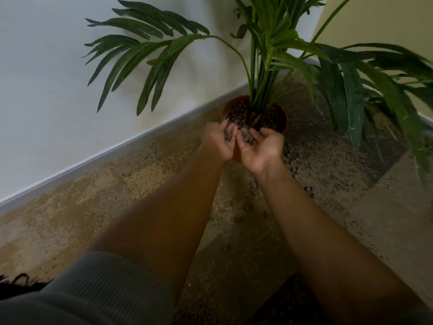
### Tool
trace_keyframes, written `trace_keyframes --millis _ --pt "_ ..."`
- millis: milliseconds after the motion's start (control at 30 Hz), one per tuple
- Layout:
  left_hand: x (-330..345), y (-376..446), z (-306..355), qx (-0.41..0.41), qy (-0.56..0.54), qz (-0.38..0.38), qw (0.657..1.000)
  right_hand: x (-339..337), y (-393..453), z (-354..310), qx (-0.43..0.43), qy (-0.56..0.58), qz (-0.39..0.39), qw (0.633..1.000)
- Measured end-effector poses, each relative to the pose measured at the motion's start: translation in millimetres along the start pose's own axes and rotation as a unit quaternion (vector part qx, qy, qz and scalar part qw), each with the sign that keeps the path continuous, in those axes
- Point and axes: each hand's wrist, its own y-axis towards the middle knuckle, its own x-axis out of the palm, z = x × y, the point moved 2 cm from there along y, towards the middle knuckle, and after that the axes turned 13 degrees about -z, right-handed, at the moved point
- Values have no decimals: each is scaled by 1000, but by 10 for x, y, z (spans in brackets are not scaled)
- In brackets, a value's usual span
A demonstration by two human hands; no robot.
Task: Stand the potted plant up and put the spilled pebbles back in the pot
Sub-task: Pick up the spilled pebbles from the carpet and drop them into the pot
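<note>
The brown pot (282, 118) stands upright on the carpet in the room's corner, with the green palm-like plant (260, 73) rising from it. Brown pebbles fill the pot around the stems. My left hand (219, 139) and my right hand (262, 147) are cupped together, palms up, at the pot's near rim. A heap of pebbles (244, 136) lies in the two palms. More loose pebbles (294, 164) lie on the carpet to the right of my right wrist and under my forearms.
A white wall with a grey skirting board (112, 152) runs along the left. A beige wall (384, 24) closes the corner at the right. Long fronds (351, 106) droop low over the floor on the right. The floor is mottled brown carpet (105, 198).
</note>
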Motion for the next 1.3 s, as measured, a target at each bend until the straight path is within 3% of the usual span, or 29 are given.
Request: trace_keyframes --millis 233,600,767,933,1033,1067,1133,1300 --pt "235 -46 -46 16 16 -59 998 135 114 -135 -12 23 -7 1000" --pt "120 63 67 -18 6 -66 998 103 28 -135 -13 60 -25 998" --pt "-66 -67 134 11 27 -63 998 4 -32 -19 32 -86 -42 995" --pt "-516 -176 62 -8 155 50 987 -282 -27 186 116 -287 -9 951" --pt "-760 -205 -66 -48 267 89 958 -525 -69 341 162 -463 8 872" --pt "-824 -233 -105 -72 316 94 941 -611 -99 382 167 -550 6 818" --pt "-1010 -240 -162 -106 454 90 880 -809 -117 459 160 -721 -19 674" --pt "-1344 -395 -311 -147 700 17 699 -1216 -171 653 144 -903 -143 378"
